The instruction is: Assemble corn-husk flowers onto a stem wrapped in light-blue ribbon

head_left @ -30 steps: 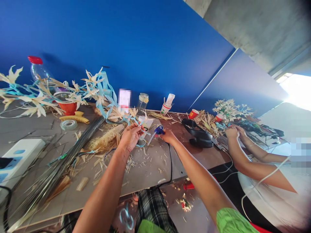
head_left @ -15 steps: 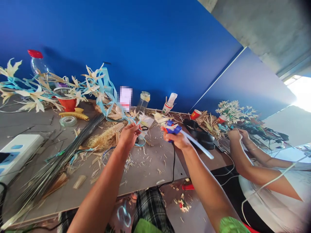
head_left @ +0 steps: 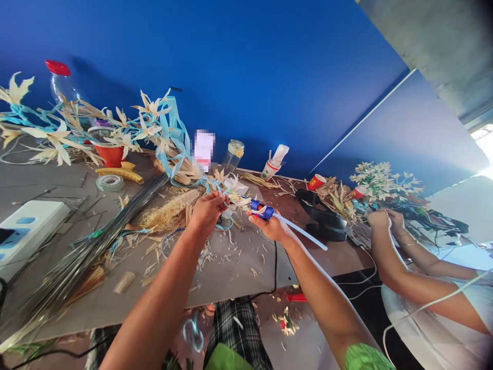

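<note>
My left hand (head_left: 208, 209) is closed in a pinch on a thin stem wrapped in light blue ribbon (head_left: 226, 191). In my right hand (head_left: 272, 226) is a blue hot glue gun (head_left: 262, 209), its nozzle end toward my left hand. A long translucent glue stick (head_left: 304, 234) sticks out of its back, and a black cord (head_left: 276, 264) hangs below it. Pale husk pieces (head_left: 242, 201) lie between the hands near the nozzle; whether the nozzle touches anything I cannot tell. Pale husk flowers (head_left: 148, 105) on blue-wrapped stems stand to the left.
A bundle of thin wires (head_left: 103, 246), a white power strip (head_left: 33, 231), a tape roll (head_left: 110, 182) and a corn cob (head_left: 181, 203) lie on the table. A glass jar (head_left: 233, 156) and paper cup (head_left: 270, 169) stand behind. A co-worker's hands (head_left: 385, 222) are at the right.
My right hand has brought the glue gun left, closer to my left hand, and its body has turned. My left hand keeps its pinch. The view has shifted slightly.
</note>
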Motion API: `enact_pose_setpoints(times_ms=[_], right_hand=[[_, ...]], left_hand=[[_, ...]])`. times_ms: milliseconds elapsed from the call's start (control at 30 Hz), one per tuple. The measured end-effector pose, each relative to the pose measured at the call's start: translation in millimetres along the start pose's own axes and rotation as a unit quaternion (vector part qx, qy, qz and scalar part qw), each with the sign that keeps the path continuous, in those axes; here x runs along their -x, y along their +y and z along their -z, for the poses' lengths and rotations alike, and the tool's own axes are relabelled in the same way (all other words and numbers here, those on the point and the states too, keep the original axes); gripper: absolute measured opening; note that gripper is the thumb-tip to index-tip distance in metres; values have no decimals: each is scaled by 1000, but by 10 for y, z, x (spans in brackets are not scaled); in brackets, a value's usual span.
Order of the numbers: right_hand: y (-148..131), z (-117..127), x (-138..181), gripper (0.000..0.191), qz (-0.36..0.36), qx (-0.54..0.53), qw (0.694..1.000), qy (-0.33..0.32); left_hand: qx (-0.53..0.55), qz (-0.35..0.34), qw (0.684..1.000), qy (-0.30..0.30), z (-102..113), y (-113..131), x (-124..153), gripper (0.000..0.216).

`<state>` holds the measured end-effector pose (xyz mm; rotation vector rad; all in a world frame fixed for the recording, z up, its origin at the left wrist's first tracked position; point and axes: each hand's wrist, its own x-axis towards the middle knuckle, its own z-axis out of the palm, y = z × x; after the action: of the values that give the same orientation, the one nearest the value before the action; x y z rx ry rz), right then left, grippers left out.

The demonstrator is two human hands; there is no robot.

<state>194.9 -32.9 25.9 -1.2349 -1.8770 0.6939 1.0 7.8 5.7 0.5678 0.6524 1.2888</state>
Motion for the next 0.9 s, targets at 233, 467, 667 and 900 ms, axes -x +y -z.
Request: enact_pose_setpoints(times_ms=[233, 467, 667, 900], right_hand=[[33, -19, -20, 33, 43, 52, 998, 4], [13, -12, -37, 35, 68, 95, 993, 23], [-28, -5, -28, 33, 67, 112, 991, 26], [-69, 5, -29, 33, 32, 101, 994, 32]], left_hand=[[10, 9, 1000, -13, 11, -15, -13, 18], [13, 14, 1000, -18, 23, -23, -22, 16], [13, 20, 1000, -8, 9, -2, -8, 15], [21, 18, 1000, -2, 19, -9, -14, 13]])
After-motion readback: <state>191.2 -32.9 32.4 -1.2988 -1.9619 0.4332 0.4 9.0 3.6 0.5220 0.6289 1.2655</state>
